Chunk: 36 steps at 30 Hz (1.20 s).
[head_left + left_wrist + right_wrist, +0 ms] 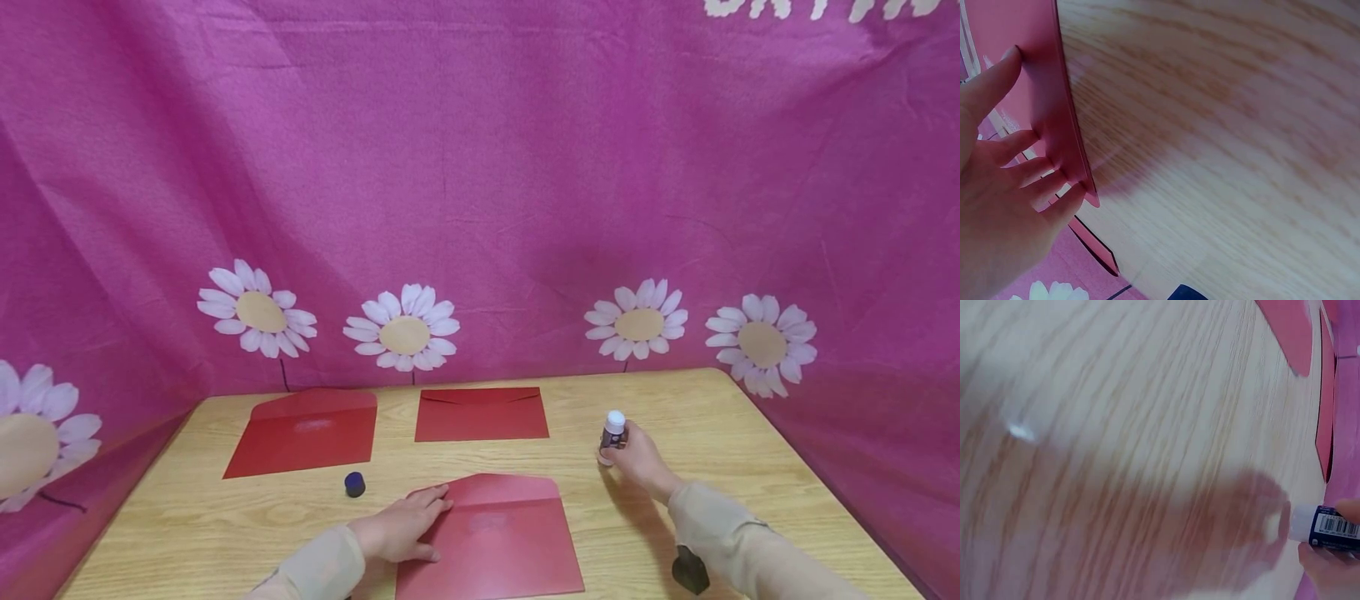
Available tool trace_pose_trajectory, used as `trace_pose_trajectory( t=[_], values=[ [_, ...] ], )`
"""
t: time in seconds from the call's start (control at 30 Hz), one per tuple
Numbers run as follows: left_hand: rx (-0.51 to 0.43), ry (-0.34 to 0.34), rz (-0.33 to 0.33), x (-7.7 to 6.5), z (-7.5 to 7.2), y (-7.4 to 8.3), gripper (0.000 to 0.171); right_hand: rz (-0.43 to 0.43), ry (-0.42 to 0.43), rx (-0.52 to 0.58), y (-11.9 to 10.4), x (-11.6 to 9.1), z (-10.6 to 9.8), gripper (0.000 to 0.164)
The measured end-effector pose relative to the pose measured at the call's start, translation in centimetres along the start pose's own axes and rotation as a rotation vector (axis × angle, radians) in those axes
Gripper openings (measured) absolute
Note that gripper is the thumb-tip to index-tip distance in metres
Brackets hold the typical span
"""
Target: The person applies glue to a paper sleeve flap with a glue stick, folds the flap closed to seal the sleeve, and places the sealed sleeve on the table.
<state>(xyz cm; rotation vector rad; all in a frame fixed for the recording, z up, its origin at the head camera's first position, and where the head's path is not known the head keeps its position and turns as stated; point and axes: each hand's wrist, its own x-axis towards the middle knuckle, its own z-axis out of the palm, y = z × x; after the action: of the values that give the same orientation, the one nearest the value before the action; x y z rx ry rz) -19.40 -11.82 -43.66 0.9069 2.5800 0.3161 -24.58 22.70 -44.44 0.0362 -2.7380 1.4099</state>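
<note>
My left hand (405, 527) rests with spread fingers on the left side of a red envelope (517, 550) at the front of the table. That envelope's flap lies unfolded, and a pale smear of glue (487, 522) shows just below the fold. In the left wrist view, straight fingertips touch the envelope (1041, 94) near its edge. On the right side, my right hand (641, 462) grips an uncapped glue stick (613, 429) upright, its white end on top. The right wrist view shows the barcode label on the glue stick (1335, 529). A dark blue cap (355, 484) stands left of the near envelope.
A second red envelope (300, 442), flap up and also smeared, lies at the back left. Beside it, at the back middle, is one with its flap folded down, a red envelope (483, 421). Pink cloth (510, 208) with daisies hangs behind the wooden table (750, 467).
</note>
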Motion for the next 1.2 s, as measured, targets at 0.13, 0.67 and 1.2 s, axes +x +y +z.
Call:
trace_pose_trajectory(
  t=[0.13, 0.67, 1.2],
  values=[
    [0.007, 0.005, 0.001, 0.1, 0.1, 0.0, 0.061, 0.013, 0.011, -0.023, 0.4, 0.2, -0.3, 0.042],
    [-0.004, -0.005, -0.013, 0.0, -0.1, 0.1, 0.061, 0.037, -0.009, -0.020, 0.5, 0.2, -0.6, 0.043],
    [-0.004, -0.002, -0.014, 0.1, 0.1, 0.0, 0.061, -0.005, 0.026, -0.126, 0.5, -0.7, -1.1, 0.050]
  ],
)
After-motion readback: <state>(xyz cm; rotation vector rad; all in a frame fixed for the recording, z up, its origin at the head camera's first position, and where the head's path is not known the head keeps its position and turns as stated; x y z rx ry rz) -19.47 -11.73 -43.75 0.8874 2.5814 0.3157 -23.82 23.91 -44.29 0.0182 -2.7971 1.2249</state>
